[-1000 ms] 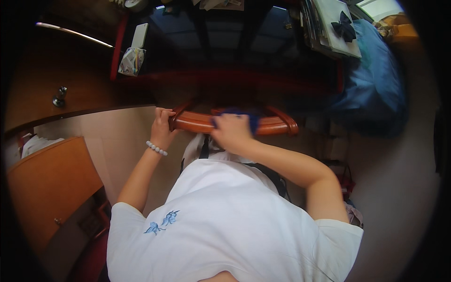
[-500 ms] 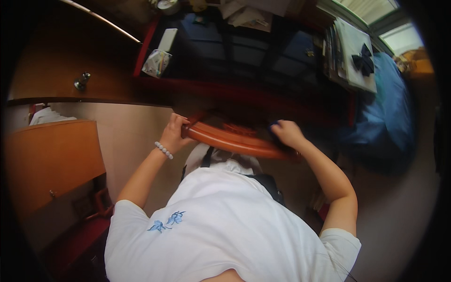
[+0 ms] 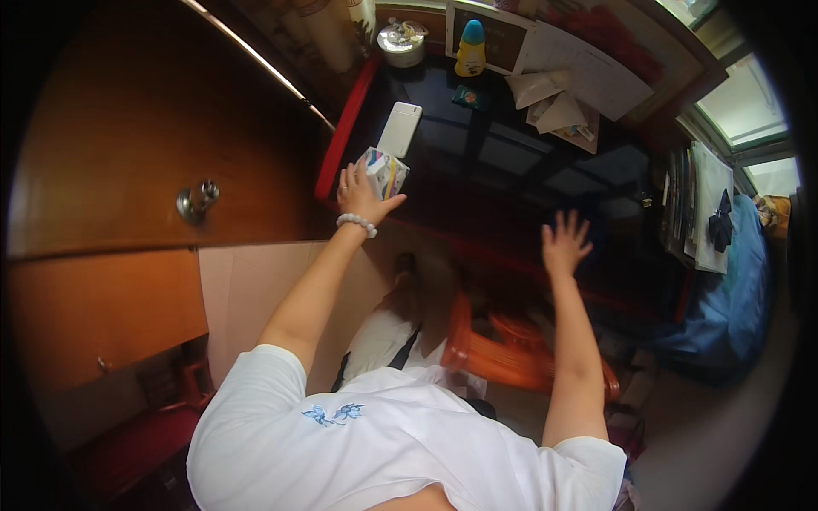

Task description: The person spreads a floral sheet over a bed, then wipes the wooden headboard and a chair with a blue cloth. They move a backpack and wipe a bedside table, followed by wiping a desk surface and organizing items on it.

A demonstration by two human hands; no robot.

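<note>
My left hand (image 3: 365,198) is at the desk's left front corner, with its fingers spread against a small white patterned box (image 3: 388,173). I cannot tell whether it grips the box. A white rectangular case (image 3: 400,129) lies just beyond. Over the front part of the dark glossy desk (image 3: 520,192), my right hand (image 3: 564,245) has its fingers stretched apart. Something dark blue seems to be beside that palm, but it is too dim to make out. Below and between my arms stands a reddish-brown wooden chair (image 3: 497,362), blurred.
Along the desk's back are a white round tin (image 3: 402,43), a yellow bottle with a blue cap (image 3: 470,49), a small green packet (image 3: 469,98) and papers (image 3: 558,106). Stacked folders (image 3: 699,209) and blue fabric (image 3: 740,281) flank the right side. A wooden cabinet (image 3: 111,162) borders the left.
Both hands have left the chair's curved wooden rail and reached forward to the desk. The right hand, earlier closed around something dark blue, now has spread fingers. The chair sits lower in view.
</note>
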